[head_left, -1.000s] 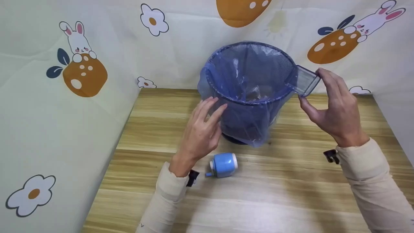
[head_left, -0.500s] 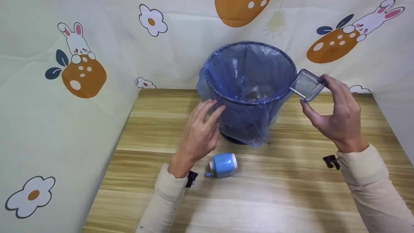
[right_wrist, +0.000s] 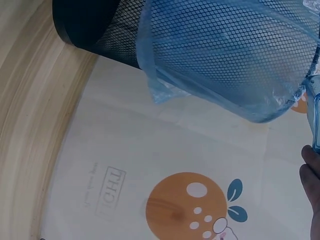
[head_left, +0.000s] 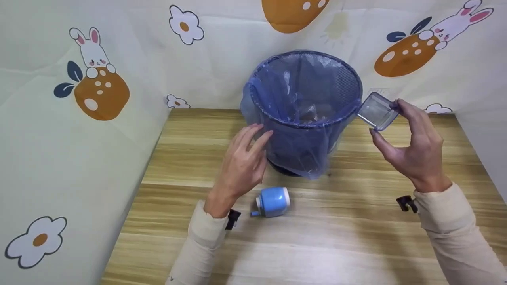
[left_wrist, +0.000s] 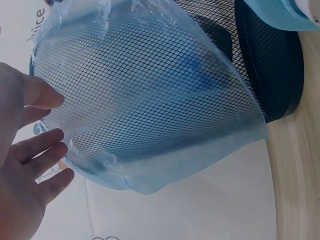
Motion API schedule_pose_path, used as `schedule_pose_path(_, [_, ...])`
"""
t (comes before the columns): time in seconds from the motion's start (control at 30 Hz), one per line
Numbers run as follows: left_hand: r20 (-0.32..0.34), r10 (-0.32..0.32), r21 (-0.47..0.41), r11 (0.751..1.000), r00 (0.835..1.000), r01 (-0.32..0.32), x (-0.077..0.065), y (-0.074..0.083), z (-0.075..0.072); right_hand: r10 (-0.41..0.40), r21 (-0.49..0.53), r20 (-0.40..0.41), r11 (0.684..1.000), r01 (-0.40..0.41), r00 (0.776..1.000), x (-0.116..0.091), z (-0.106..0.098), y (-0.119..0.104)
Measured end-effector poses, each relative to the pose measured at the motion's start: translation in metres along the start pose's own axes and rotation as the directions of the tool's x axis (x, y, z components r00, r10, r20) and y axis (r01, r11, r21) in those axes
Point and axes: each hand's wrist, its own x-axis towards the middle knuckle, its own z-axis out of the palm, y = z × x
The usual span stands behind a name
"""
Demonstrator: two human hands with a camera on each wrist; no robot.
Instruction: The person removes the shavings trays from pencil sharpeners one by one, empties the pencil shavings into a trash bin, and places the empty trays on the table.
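Note:
A small clear plastic box [head_left: 378,111], square and open on one side, is held between the thumb and fingers of my right hand [head_left: 420,148], just right of the bin's rim. Its inside faces up toward the head camera. A dark mesh wastebasket [right_wrist: 122,30] stands upright, lined with a translucent blue plastic bag [head_left: 295,148] folded over its rim. My left hand [head_left: 242,160] is at the front left of the bin, fingers spread and relaxed close to the bag, holding nothing. The right wrist view shows only the fingers [right_wrist: 311,170] and a sliver of the box.
A blue rounded object [head_left: 274,202] with a white end and a small blue knob lies on its side on the wooden table [head_left: 336,237], in front of the bin. Behind and left hangs a cream cloth [head_left: 222,59] printed with rabbits, oranges and flowers.
My right hand has drawn the clear box down and slightly right, off the bin's rim, and its inside has turned upward. The left hand has barely shifted.

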Motion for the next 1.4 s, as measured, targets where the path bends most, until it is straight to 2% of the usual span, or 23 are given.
schedule_pose_path(0.13, [-0.008, 0.003, -0.011, 1.0, 1.0, -0.003, -0.001, -0.001, 0.0, 0.004, -0.003, -0.004, 1.0, -0.004, 1.0, -0.005, 0.0, 0.002])
schedule_pose_path(0.43, [0.019, -0.019, -0.005, 1.0, 1.0, 0.02, -0.004, -0.002, 0.0, -0.004, 0.008, 0.0, 1.0, 0.004, 1.0, -0.016, 0.003, 0.005])
schedule_pose_path(0.67, [0.017, -0.024, -0.003, 1.0, 1.0, 0.024, -0.008, -0.005, 0.001, 0.002, 0.014, 0.05, 1.0, -0.003, 0.999, -0.023, 0.003, 0.005])
schedule_pose_path(0.97, [0.012, -0.016, -0.005, 1.0, 1.0, 0.016, -0.011, -0.01, 0.002, -0.01, 0.036, 0.122, 0.999, 0.006, 0.992, -0.028, 0.0, -0.007])
schedule_pose_path(1.1, [0.016, -0.013, 0.007, 1.0, 1.0, 0.013, -0.012, -0.011, 0.003, -0.018, 0.047, 0.141, 0.999, 0.011, 0.99, -0.035, 0.002, -0.002])
schedule_pose_path(1.23, [0.019, -0.011, 0.008, 1.0, 1.0, 0.011, -0.014, -0.013, 0.004, -0.023, 0.045, 0.188, 0.999, 0.015, 0.982, -0.045, 0.003, 0.011])
schedule_pose_path(1.4, [0.034, -0.018, 0.008, 1.0, 0.999, 0.017, -0.017, -0.014, 0.003, -0.032, 0.005, 0.302, 0.999, 0.032, 0.953, -0.055, 0.002, 0.019])
